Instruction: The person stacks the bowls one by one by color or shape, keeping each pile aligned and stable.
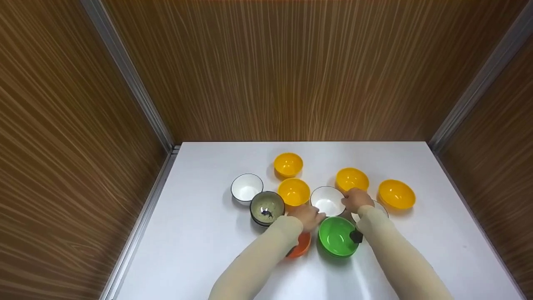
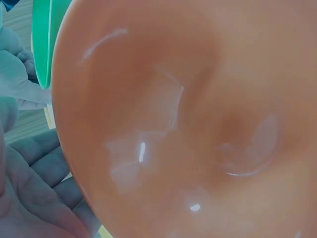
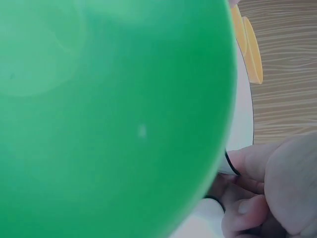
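My left hand [image 1: 306, 216] is by the lower left rim of the middle white bowl [image 1: 327, 201], above an orange bowl [image 1: 302, 246]. Its fingers [image 2: 47, 166] look fairly straight in the left wrist view, where the orange bowl [image 2: 188, 114] hides their tips. My right hand [image 1: 357, 199] pinches the dark-edged rim of the middle white bowl at its right side. In the right wrist view a green bowl [image 3: 114, 119] covers much of the hand's work. Another white bowl [image 1: 381, 210] lies partly hidden beneath the right wrist.
Stacked green bowls [image 1: 338, 237] stand between the forearms. Grey-green bowls [image 1: 266, 208] are stacked at left, beside a white bowl [image 1: 247, 187]. Yellow bowls stand behind and right, including one at the back [image 1: 288, 164] and one at far right [image 1: 396, 194]. Wood-grain panels [image 1: 291, 75] enclose the white table [image 1: 195, 250].
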A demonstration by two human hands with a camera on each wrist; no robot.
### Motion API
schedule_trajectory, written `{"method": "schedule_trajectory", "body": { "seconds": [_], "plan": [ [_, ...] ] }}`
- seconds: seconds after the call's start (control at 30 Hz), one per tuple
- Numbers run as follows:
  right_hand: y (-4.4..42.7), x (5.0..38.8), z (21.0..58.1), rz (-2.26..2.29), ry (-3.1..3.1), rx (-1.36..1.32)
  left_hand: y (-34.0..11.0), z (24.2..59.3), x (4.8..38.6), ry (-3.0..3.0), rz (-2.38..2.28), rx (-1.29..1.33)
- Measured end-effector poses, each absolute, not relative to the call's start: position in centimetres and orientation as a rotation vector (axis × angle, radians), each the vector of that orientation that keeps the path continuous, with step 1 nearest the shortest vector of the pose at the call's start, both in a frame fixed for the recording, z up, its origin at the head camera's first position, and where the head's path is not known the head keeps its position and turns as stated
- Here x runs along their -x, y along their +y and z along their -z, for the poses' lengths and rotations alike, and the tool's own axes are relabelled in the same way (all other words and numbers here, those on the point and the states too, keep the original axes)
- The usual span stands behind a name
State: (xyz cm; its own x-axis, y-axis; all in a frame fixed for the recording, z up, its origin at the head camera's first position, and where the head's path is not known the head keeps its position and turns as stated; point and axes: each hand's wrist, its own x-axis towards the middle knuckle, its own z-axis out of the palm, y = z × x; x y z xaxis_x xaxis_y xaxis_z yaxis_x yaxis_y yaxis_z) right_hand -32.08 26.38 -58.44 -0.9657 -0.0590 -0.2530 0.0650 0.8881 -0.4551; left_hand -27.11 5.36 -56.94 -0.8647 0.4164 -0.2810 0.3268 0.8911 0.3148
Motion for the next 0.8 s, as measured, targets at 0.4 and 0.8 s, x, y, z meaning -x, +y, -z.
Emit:
{"method": "schedule_trajectory", "body": {
  "seconds": [0.4,0.8],
  "plan": [
    [28.2,31.8,57.0,0.732,2.824,0.055,5.6,56.2,27.0,2.722,-0.543,-0.535],
    [32.5,30.4,54.4,0.999,2.808,0.006,7.1,55.2,26.6,2.825,-0.557,-0.685]
  ]
}}
